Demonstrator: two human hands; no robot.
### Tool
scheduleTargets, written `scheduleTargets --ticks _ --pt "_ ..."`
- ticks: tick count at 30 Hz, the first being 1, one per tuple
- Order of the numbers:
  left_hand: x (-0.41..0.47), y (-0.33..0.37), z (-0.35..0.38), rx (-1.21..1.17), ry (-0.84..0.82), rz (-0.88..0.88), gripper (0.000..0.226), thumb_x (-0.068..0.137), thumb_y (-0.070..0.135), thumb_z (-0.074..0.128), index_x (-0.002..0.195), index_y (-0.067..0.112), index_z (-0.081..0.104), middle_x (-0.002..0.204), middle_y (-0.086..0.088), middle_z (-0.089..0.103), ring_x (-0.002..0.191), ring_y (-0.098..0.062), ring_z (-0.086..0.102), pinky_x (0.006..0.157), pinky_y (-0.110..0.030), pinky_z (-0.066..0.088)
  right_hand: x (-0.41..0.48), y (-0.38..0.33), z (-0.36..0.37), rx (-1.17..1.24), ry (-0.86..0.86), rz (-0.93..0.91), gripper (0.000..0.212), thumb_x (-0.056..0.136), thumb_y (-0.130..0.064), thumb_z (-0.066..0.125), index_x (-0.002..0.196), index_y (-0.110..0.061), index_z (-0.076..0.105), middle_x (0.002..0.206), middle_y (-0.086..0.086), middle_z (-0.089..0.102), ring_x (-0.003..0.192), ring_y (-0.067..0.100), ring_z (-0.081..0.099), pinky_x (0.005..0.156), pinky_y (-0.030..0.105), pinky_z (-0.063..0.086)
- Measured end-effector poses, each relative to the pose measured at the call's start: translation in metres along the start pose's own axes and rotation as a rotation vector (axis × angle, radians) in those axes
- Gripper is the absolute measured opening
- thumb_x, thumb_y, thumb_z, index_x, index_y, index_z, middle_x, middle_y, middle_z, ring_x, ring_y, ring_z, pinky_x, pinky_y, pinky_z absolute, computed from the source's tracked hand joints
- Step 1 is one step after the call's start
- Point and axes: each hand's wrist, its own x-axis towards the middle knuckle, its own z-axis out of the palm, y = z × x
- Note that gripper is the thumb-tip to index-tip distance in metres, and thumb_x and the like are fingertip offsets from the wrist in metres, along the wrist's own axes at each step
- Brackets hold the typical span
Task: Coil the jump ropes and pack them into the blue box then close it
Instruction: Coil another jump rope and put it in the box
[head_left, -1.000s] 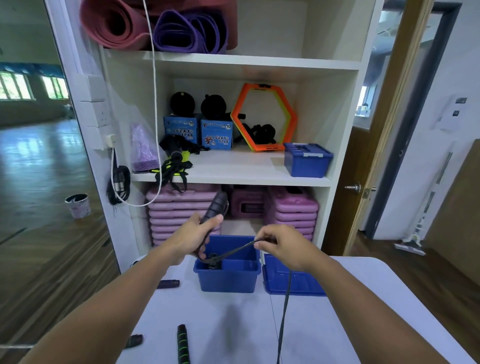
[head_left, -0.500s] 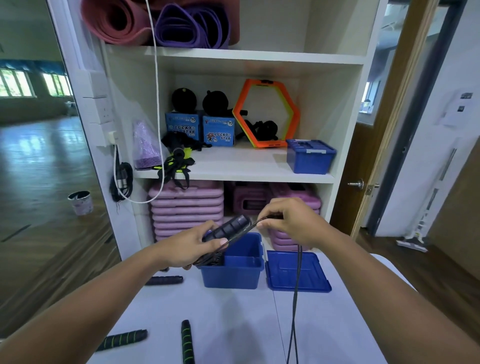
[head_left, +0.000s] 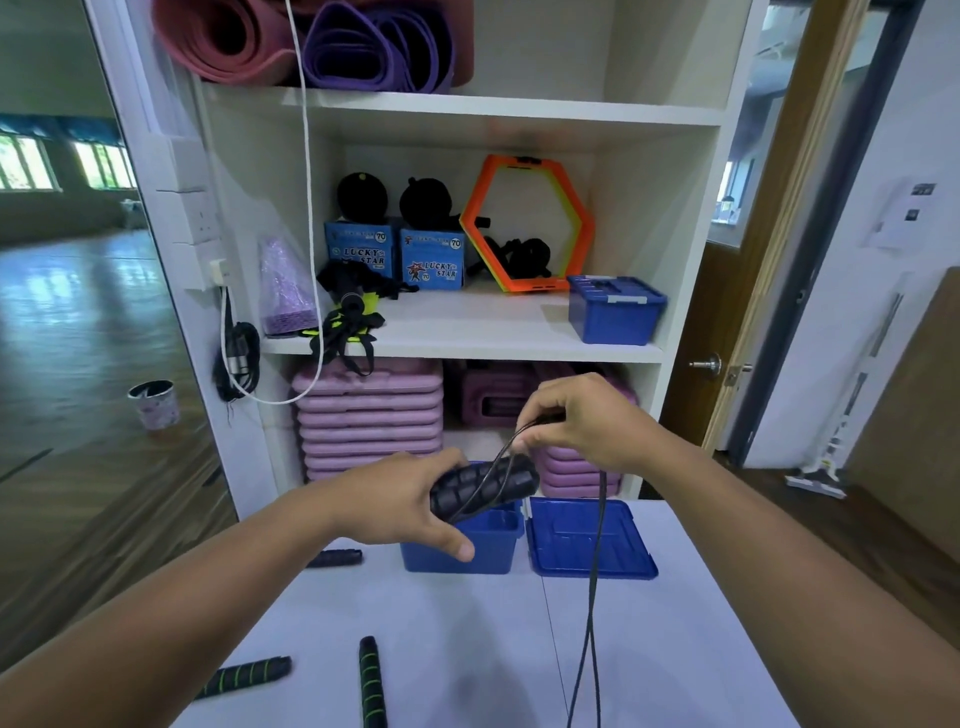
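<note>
Left hand (head_left: 395, 499) clamped round ribbed black foam jump-rope handles (head_left: 483, 488), held level just above open blue plastic box (head_left: 467, 545). Right hand (head_left: 582, 421) pinches thin black rope cord (head_left: 597, 540) just above the handles; cord loops over them, then two strands hang down past the table edge. Flat blue plastic lid (head_left: 587, 540) lies beside the box on white tabletop (head_left: 467, 649). Loose black handles with green stripes (head_left: 371, 680) near the front edge, well apart from both hands. Plain black handle (head_left: 335, 557) left of box.
</note>
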Motion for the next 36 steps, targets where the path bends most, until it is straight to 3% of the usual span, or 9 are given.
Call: scheduleTargets --ticks 4,8,12,16,19,22,27,31,36 --pt "-0.005 0.019 -0.003 0.065 -0.034 0.053 0.066 0.065 0.068 0.079 0.113 0.038 0.045 0.091 -0.002 0.065 0.083 -0.021 0.058 0.073 -0.044 0.05 -0.001 0.002 -0.005 0.132 0.021 0.034 0.019 0.066 -0.034 0.087 0.073 -0.019 0.077 0.073 0.002 0.074 0.077 0.027 0.066 0.075 0.047 0.054" --pt "-0.015 0.036 -0.009 0.0 0.042 0.142 0.055 0.074 0.05 0.083 0.115 0.043 0.046 0.083 0.014 0.06 0.074 -0.006 0.053 0.062 -0.021 0.041 -0.006 0.014 0.0 0.37 0.045 0.051 0.018 0.067 -0.027 0.087 0.071 -0.013 0.077 0.073 0.015 0.072 0.071 0.033 0.065 0.07 0.052 0.052" --pt "-0.019 0.046 -0.014 -0.248 0.117 0.22 0.046 0.079 0.031 0.083 0.111 0.038 0.05 0.083 0.019 0.061 0.068 -0.004 0.051 0.066 -0.023 0.043 -0.014 0.023 0.019 0.703 0.069 0.099 0.022 0.085 -0.008 0.07 0.067 -0.02 0.074 0.07 0.002 0.07 0.067 0.013 0.065 0.065 0.029 0.051" --pt "-0.015 0.048 -0.018 -0.519 0.168 0.23 0.041 0.082 0.019 0.082 0.112 0.03 0.056 0.087 0.01 0.067 0.072 -0.008 0.056 0.072 -0.033 0.049 -0.019 0.029 0.045 0.834 0.122 0.131 0.02 0.094 -0.011 0.056 0.082 0.003 0.063 0.071 0.015 0.051 0.064 0.026 0.04 0.059 0.029 0.038" --pt "-0.007 0.041 -0.018 -0.549 0.241 0.194 0.039 0.082 0.027 0.082 0.111 0.034 0.057 0.097 -0.002 0.069 0.076 -0.009 0.058 0.076 -0.033 0.049 -0.022 0.028 0.059 0.844 0.138 0.208 0.032 0.103 -0.019 0.05 0.085 0.007 0.057 0.062 0.001 0.045 0.055 0.015 0.03 0.055 0.029 0.029" --pt "0.006 0.03 -0.018 -0.566 0.347 0.121 0.045 0.075 0.042 0.082 0.113 0.037 0.058 0.097 -0.008 0.07 0.075 -0.022 0.061 0.074 -0.041 0.051 -0.028 0.028 0.068 0.686 0.067 0.238 0.04 0.102 -0.031 0.046 0.106 0.004 0.063 0.064 0.001 0.044 0.055 0.015 0.034 0.054 0.029 0.033" --pt "0.03 0.008 -0.03 -0.407 0.535 -0.048 0.045 0.08 0.038 0.082 0.116 0.035 0.054 0.079 0.009 0.067 0.055 -0.008 0.056 0.058 -0.03 0.048 -0.03 0.023 0.068 0.244 -0.122 0.195 0.028 0.106 -0.029 0.039 0.124 -0.023 0.06 0.071 -0.006 0.051 0.06 0.004 0.048 0.063 0.018 0.048" --pt "0.043 -0.001 -0.035 0.085 0.549 -0.1 0.056 0.078 0.042 0.079 0.125 0.032 0.05 0.099 0.005 0.071 0.088 -0.021 0.065 0.076 -0.035 0.053 -0.022 0.006 0.047 0.034 -0.183 0.158 0.024 0.105 -0.029 0.039 0.12 -0.022 0.056 0.087 -0.002 0.057 0.071 0.017 0.056 0.067 0.026 0.054" --pt "0.05 -0.002 -0.031 0.366 0.41 -0.094 0.067 0.072 0.045 0.082 0.128 0.029 0.048 0.107 0.002 0.069 0.091 -0.025 0.063 0.078 -0.042 0.055 -0.012 -0.012 0.012 -0.329 -0.149 0.003 0.019 0.103 -0.025 0.042 0.108 -0.016 0.059 0.103 -0.003 0.058 0.093 0.019 0.055 0.081 0.038 0.046"
